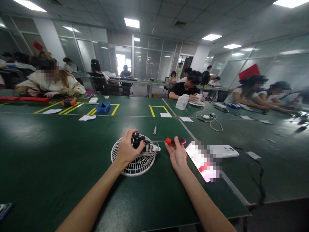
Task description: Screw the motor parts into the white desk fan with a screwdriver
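Note:
A white round fan grille [135,162] lies flat on the green table [48,154] in front of me. On top of it sits a small black motor unit [142,143] with wires. My left hand [126,149] is closed round that motor unit. My right hand [177,154] is closed on a screwdriver [176,140] with a red and black handle. Its thin shaft points left and reaches the motor unit.
A second small screwdriver [154,129] lies just beyond the grille. A phone [204,161] and a white box [223,150] rest to my right. A blue tray [102,107], white cable [212,120] and paper slips lie farther off. Several people sit at the tables behind.

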